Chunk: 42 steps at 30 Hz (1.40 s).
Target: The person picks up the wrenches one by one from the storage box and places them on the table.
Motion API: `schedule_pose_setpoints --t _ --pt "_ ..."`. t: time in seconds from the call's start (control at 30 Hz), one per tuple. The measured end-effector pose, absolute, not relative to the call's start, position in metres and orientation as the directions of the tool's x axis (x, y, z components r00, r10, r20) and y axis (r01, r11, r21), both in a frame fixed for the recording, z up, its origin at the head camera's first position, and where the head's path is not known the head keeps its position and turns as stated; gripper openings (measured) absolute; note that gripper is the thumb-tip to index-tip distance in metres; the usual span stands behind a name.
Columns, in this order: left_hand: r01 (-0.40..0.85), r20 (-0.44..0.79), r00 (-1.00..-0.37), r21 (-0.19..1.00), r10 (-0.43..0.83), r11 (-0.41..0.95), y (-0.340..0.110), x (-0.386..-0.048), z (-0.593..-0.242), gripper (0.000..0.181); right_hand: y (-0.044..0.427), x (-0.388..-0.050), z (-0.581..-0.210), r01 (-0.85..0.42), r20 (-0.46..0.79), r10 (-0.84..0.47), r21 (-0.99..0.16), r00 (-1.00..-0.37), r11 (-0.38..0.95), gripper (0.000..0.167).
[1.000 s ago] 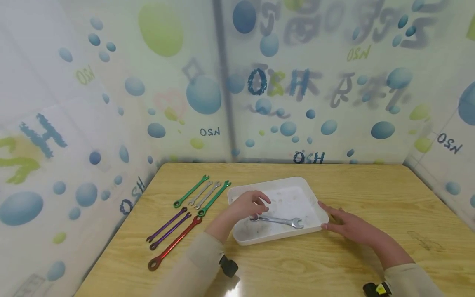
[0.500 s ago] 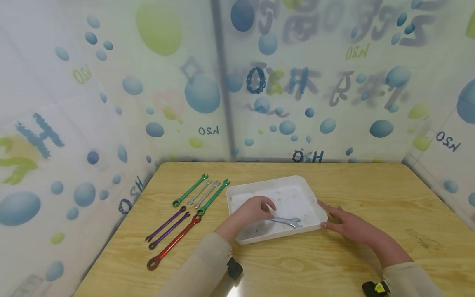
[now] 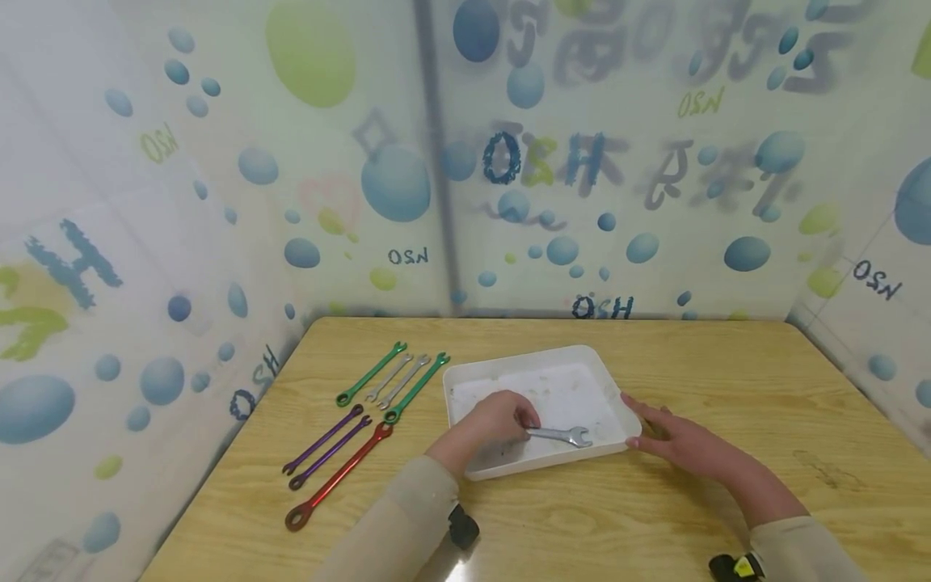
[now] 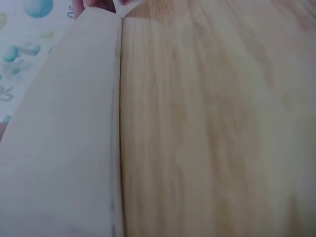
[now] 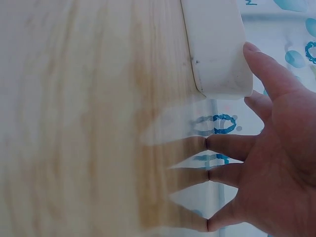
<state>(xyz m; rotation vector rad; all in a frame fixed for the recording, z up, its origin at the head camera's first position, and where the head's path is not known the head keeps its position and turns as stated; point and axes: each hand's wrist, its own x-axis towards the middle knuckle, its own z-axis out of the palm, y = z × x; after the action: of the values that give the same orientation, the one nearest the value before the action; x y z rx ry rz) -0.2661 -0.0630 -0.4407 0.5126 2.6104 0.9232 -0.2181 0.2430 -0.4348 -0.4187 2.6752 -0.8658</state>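
Note:
A silver combination wrench [image 3: 570, 436] lies in the white tray [image 3: 549, 464], its open-jaw end pointing right. My left hand [image 3: 500, 416] reaches into the tray with curled fingers and pinches the wrench's left end, which the hand hides. On the tray's right side, my right hand [image 3: 684, 442] touches the corner with thumb and index finger. In the right wrist view that hand's fingers are spread and mostly straight, the thumb against the tray wall [image 5: 219, 54] and other fingertips on the table. The left wrist view mostly shows the tray's outer wall [image 4: 64, 138].
Left of the tray, several wrenches lie in slanted rows: green ones [image 3: 418, 388], small silver ones [image 3: 403, 382], purple ones [image 3: 323, 440] and a long red one [image 3: 342, 474]. The wooden table [image 3: 727, 364] meets patterned curtain-like walls [image 3: 618, 202] behind and beside it.
My left hand has moved right and down onto the wrench's left end, and its fingers have closed there. The right hand stays at the tray's corner.

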Motion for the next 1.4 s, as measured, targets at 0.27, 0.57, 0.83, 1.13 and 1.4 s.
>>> schedule_pose_setpoints --t 0.27,0.57,0.83,1.13,1.4 --pt "0.304 -0.179 -0.86 0.573 0.478 0.761 -0.058 -0.265 -0.442 0.018 0.243 -0.216 -0.433 -0.181 -0.189 -0.372 -0.626 -0.909 0.758 0.08" --pt "0.344 -0.211 -0.842 0.499 0.497 0.795 -0.051 -0.261 -0.437 0.017 0.244 -0.217 -0.434 -0.183 -0.187 -0.368 -0.614 -0.911 0.768 0.08" --pt "0.338 -0.225 -0.836 0.507 0.5 0.793 -0.051 -0.26 -0.432 0.018 0.243 -0.217 -0.434 -0.177 -0.192 -0.361 -0.61 -0.913 0.773 0.081" --pt "0.327 -0.263 -0.826 0.497 0.498 0.804 -0.05 -0.262 -0.425 0.018 0.242 -0.216 -0.432 -0.193 -0.177 -0.367 -0.605 -0.913 0.772 0.08" --pt "0.304 -0.314 -0.807 0.505 0.5 0.808 -0.051 -0.267 -0.425 0.02 0.243 -0.216 -0.434 -0.191 -0.175 -0.369 -0.615 -0.913 0.765 0.08"
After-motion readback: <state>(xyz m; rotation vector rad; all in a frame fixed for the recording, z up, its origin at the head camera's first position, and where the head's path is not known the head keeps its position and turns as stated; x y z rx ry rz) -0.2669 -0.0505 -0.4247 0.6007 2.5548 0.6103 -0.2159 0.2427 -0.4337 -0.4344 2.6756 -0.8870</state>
